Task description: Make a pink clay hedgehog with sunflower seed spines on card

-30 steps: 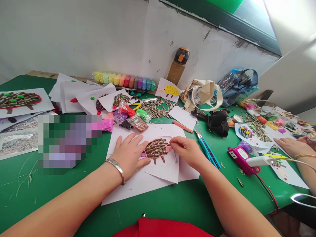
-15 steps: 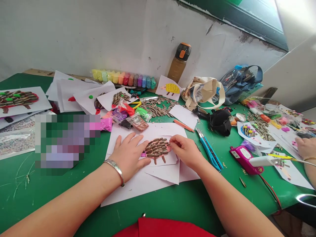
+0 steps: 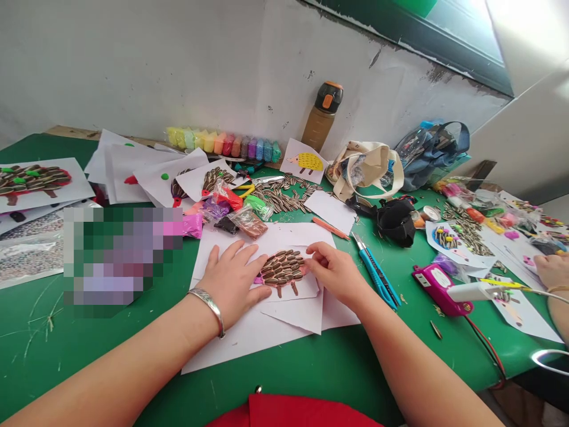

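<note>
A hedgehog picture (image 3: pixel 283 270) lies in front of me, its body covered with striped sunflower seeds over pink clay, with two brown legs. It rests on a stack of white paper sheets (image 3: pixel 293 317). My left hand (image 3: pixel 235 270) lies flat with fingers spread over the left side of the picture. At the right edge of the seed-covered body, my right hand (image 3: pixel 331 270) has its thumb and fingers pinched together against the pink clay. Whatever is between those fingertips is too small or hidden to make out.
Bagged coloured clay (image 3: pixel 246 219) and loose sunflower seeds (image 3: pixel 284 196) lie beyond the paper. To the right are a blue utility knife (image 3: pixel 376 270), a black strap item (image 3: pixel 395 219) and a magenta glue-gun-like device (image 3: pixel 440 287). Another person's hand (image 3: pixel 553 270) is at far right.
Both hands stay in nearly the same places, the left flat and the right pinched at the body's right edge. The camera view has shifted slightly.
</note>
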Tool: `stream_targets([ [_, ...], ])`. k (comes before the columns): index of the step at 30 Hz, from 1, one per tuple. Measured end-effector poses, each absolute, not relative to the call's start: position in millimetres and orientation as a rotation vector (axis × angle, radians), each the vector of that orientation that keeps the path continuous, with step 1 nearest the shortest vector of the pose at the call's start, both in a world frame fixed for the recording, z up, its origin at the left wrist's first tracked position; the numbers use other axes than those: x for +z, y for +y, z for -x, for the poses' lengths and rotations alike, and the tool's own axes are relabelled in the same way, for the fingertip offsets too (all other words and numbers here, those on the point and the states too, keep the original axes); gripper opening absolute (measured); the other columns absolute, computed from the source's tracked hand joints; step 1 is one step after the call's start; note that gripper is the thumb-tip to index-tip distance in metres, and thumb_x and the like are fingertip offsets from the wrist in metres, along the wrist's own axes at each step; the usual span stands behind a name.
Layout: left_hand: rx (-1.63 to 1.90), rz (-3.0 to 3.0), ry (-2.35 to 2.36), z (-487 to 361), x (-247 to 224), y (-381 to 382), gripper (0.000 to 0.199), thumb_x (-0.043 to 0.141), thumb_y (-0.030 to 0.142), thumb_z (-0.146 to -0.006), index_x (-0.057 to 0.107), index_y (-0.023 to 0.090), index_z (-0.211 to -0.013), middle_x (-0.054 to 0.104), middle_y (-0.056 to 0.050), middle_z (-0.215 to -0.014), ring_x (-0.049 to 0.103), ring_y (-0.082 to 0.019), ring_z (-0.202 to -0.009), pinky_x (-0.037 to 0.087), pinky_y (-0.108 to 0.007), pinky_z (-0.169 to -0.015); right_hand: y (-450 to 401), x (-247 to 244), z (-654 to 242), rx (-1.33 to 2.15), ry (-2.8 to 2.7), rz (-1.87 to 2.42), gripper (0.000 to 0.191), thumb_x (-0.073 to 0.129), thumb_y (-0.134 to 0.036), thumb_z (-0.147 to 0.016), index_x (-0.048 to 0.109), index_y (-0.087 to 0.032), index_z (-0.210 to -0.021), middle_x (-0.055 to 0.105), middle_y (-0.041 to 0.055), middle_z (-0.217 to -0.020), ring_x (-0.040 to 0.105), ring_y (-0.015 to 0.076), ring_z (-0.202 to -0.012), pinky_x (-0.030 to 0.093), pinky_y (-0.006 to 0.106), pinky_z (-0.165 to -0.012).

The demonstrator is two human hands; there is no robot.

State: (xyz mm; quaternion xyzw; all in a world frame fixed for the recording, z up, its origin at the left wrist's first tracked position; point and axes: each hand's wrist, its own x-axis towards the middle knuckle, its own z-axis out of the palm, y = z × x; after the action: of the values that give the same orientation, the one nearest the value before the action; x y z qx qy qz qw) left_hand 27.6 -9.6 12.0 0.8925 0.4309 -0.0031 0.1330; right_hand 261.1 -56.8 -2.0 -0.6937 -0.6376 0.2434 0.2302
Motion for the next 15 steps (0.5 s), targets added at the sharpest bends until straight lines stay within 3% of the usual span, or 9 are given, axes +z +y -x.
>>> stream_targets([
  [5,0.007,-2.582,1.257,-27.7,11.1,-9.7,0.05,0.064,0.043,-0.082,0.057,0.027,-0.129,0.05,-0.011,-0.141,0.035,-0.038,-0.134,0.023,-0.065,-0.108,-59.9,-2.9,-265.5,0.548,-1.848,1.895,0.015,0.052,-0.022,-0.084,0.063,-0.023,-0.074,0.062,-0.0009,-0.074,0.054,0.0149,-0.072,0.038,0.026,-0.064],
  [15,-0.062,-2.587,1.262,-28.3,11.8,-9.2,0.054,0.061,0.045,-0.083,0.055,0.025,-0.132,0.047,-0.011,-0.144,0.033,-0.038,-0.135,0.024,-0.066,-0.107,-59.5,-3.4,-254.1,0.414,-2.012,1.908,0.019,0.048,-0.02,-0.089,0.061,-0.02,-0.074,0.057,0.0007,-0.076,0.053,0.0138,-0.072,0.035,0.025,-0.064],
])
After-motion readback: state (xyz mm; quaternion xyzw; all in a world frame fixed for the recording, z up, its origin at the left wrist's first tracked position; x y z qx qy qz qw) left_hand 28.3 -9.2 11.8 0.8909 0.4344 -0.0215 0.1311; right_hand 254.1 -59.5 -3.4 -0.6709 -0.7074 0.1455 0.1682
